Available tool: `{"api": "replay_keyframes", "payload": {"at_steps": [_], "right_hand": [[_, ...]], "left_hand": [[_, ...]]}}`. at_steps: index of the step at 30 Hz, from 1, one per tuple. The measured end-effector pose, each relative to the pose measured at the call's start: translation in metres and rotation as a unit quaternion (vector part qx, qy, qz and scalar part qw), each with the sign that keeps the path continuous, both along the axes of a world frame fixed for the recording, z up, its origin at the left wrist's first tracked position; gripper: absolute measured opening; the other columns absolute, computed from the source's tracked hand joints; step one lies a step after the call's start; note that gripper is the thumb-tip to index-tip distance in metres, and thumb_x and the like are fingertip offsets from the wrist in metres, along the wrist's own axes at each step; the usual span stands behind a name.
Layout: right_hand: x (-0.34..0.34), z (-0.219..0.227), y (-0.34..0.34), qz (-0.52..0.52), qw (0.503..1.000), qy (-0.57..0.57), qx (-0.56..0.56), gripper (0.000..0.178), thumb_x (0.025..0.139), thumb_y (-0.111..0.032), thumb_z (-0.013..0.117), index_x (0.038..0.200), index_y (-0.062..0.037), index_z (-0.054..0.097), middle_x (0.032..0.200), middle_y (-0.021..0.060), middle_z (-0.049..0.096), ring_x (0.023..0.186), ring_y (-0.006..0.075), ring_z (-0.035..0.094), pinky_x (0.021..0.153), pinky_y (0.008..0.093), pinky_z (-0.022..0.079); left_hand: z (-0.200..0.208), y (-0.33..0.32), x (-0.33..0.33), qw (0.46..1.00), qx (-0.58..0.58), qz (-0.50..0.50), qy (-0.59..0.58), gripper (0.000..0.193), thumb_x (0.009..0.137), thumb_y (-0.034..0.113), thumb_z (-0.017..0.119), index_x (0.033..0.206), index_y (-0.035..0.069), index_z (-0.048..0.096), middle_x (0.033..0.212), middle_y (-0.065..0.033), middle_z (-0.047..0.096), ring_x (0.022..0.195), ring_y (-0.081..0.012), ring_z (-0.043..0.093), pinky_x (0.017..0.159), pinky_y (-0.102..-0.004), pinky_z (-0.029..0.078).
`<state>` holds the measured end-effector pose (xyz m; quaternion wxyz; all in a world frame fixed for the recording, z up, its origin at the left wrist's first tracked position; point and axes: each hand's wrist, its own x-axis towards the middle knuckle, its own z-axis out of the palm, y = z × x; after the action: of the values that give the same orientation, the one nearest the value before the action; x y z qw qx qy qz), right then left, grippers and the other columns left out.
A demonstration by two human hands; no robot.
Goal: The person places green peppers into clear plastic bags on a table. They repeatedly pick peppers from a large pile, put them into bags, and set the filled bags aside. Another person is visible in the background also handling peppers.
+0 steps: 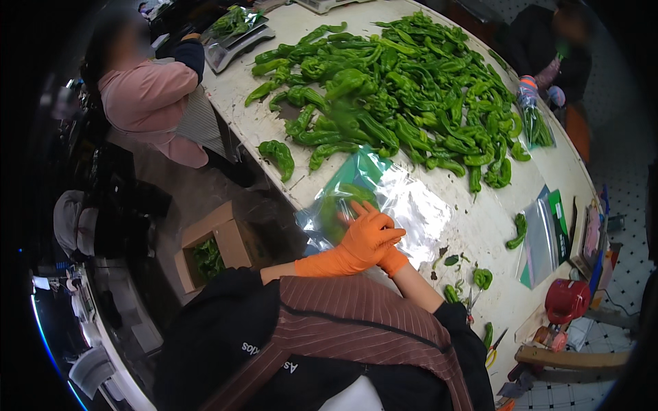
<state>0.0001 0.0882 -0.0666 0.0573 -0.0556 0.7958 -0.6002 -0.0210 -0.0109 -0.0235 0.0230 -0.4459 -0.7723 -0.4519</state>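
A shiny clear plastic bag (419,205) with a green printed part lies on the table before me, green peppers (337,205) showing through its left side. Over its near edge is my left hand (361,241) in an orange glove, fingers bent and closed on the film. My right hand (393,262), also gloved in orange, crosses close against it; its fingers are largely hidden behind the left hand. A big heap of long wrinkled green peppers (411,89) spreads beyond the bag. One loose pepper (277,159) rests by the table's left edge.
Flat bags (543,243), a stray pepper (516,231) and yellow-handled scissors (495,349) lie right, near a red device (567,301). A scale (236,44) stands far left by a person in pink. Another person's gloved hand (528,85) holds a bag. A cardboard box (223,240) sits below left.
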Motion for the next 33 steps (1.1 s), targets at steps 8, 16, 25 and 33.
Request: {"api": "replay_keyframes", "payload": {"at_steps": [8,16,25,33], "right_hand": [[0.045,0.015,0.068,-0.112,0.993,-0.032,0.033,0.038,0.081,-0.007,0.068,0.118,-0.0027,0.063,0.113,0.0143,0.063,0.108,0.0247,0.061,0.094,0.0334,0.046],[0.077,0.048,0.104,-0.192,0.97,-0.144,0.04,0.032,0.086,-0.009,0.064,0.117,-0.0034,0.064,0.107,0.0089,0.067,0.099,0.0189,0.063,0.09,0.0296,0.046],[0.073,0.097,0.13,-0.331,0.943,-0.03,-0.02,0.028,0.092,-0.008,0.059,0.119,0.0015,0.062,0.112,0.0093,0.066,0.103,0.0161,0.061,0.093,0.0286,0.046],[0.023,0.107,0.079,-0.262,0.957,0.074,-0.095,0.046,0.087,-0.008,0.066,0.131,-0.0035,0.055,0.109,0.0083,0.065,0.097,0.0146,0.061,0.091,0.0289,0.046]], "left_hand": [[-0.018,-0.062,-0.122,0.975,0.053,0.184,-0.114,0.037,0.074,0.026,0.079,0.104,0.005,0.069,0.103,-0.0098,0.067,0.101,-0.0264,0.061,0.091,-0.0361,0.046],[-0.1,-0.074,-0.22,0.844,-0.396,0.312,0.182,0.093,0.064,0.048,0.079,0.135,0.004,0.038,0.115,-0.0126,0.053,0.112,-0.0313,0.048,0.112,-0.0511,0.022],[-0.001,-0.067,-0.218,0.964,-0.101,0.24,-0.048,0.089,0.065,0.031,0.082,0.136,0.0,0.037,0.119,-0.0203,0.054,0.108,-0.0357,0.055,0.098,-0.0395,0.044],[0.067,-0.022,-0.126,0.974,-0.047,0.178,-0.134,0.086,0.071,0.022,0.078,0.14,-0.001,0.032,0.127,-0.0225,0.051,0.115,-0.034,0.054,0.096,-0.0385,0.044]]}}
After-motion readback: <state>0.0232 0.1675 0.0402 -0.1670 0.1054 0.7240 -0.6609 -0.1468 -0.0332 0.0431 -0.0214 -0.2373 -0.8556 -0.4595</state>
